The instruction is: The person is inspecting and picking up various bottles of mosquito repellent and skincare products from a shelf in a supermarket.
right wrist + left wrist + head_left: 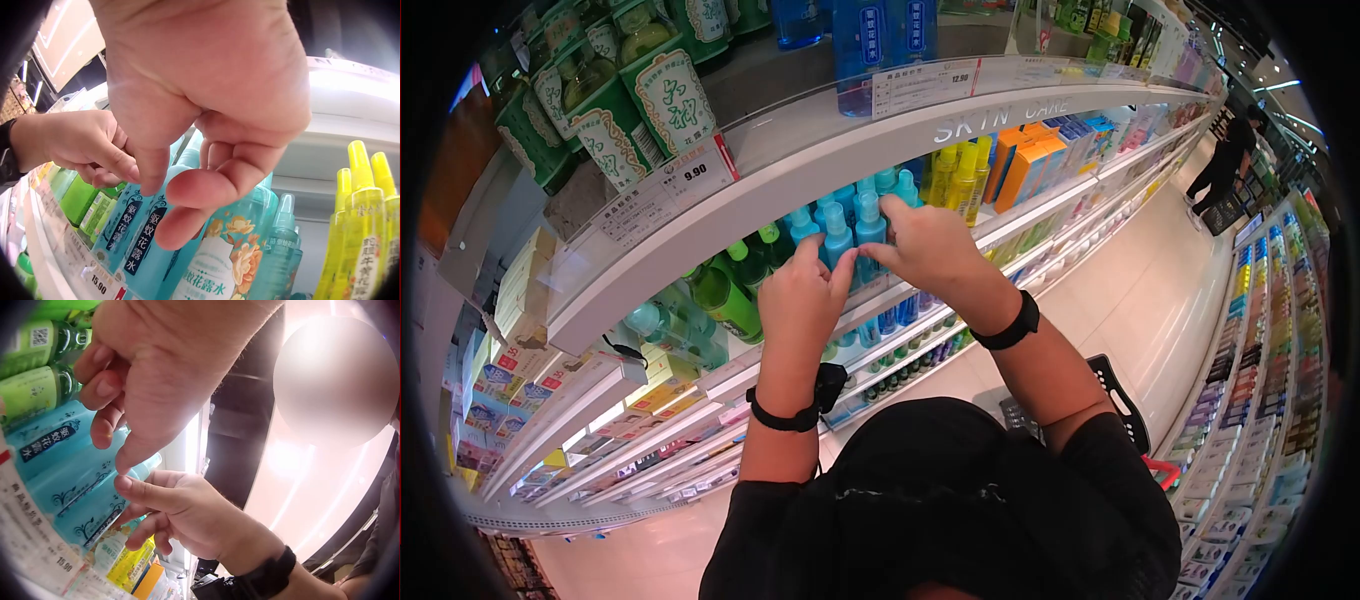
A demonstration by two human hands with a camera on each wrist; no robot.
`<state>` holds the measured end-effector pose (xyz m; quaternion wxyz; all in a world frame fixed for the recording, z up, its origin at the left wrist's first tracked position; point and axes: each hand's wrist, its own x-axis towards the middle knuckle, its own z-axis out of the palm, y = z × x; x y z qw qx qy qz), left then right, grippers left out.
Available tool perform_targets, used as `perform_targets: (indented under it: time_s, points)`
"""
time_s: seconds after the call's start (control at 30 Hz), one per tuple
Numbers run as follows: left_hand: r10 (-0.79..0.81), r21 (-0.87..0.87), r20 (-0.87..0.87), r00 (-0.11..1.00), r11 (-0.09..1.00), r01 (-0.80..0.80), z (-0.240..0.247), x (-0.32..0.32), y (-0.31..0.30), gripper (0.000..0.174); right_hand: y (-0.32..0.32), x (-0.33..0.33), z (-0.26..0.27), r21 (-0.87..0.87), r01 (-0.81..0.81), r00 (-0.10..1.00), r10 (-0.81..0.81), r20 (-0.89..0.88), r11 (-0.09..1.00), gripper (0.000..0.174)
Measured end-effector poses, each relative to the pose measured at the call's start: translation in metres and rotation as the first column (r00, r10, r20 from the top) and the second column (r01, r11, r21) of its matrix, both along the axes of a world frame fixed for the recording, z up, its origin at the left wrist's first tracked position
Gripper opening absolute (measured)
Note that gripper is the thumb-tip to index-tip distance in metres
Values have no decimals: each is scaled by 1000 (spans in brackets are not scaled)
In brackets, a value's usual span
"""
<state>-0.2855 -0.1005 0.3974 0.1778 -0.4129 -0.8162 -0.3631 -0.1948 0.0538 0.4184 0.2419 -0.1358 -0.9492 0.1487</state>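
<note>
Light-blue bottles (838,236) (78,481) (150,234) stand in a row on the shelf under the "SKIN CARE" edge. My left hand (800,295) (156,375) (87,147) is at the row's left side, its fingers loosely bent and thumb extended. At the right side is my right hand (930,250) (194,515) (212,94), fingers bent loosely over the bottles. The two thumb tips nearly meet in front of the row. Neither hand visibly grips a bottle; fingertip contact is hard to tell. A flowered turquoise bottle (228,250) stands behind my right fingers.
Green bottles (725,300) stand left of the blue ones, yellow bottles (965,175) and orange boxes (1030,165) to the right. The white shelf edge (800,170) runs above my hands. A black basket (1120,400) is beside my right arm; a person (1230,155) stands down the aisle.
</note>
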Motion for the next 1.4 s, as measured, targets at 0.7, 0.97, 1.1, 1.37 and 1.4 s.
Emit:
perform_targets:
  time_s: [0.7, 0.97, 1.1, 1.37, 1.4]
  points:
    - [-44, 105, 17, 999, 994, 42, 0, -2, 4, 39, 1, -3, 3, -20, -7, 1000, 6, -21, 1000, 37]
    - [-66, 236, 88, 994, 971, 43, -1, 3, 2, 32, -3, 5, 7, 15, 11, 999, -12, 32, 1000, 42]
    - [-266, 411, 5, 964, 879, 241, -4, 9, -12, 36, 1, 20, 6, 28, -23, 998, 24, -52, 999, 39]
    - [-719, 268, -250, 648, 592, 760, -18, 14, -54, 40, 31, 111, 4, -478, 143, 983, -180, -32, 867, 28]
    - [-762, 252, -155, 628, 585, 771, -28, 17, -54, 40, 44, 126, -10, -618, 231, 965, -259, 46, 752, 27]
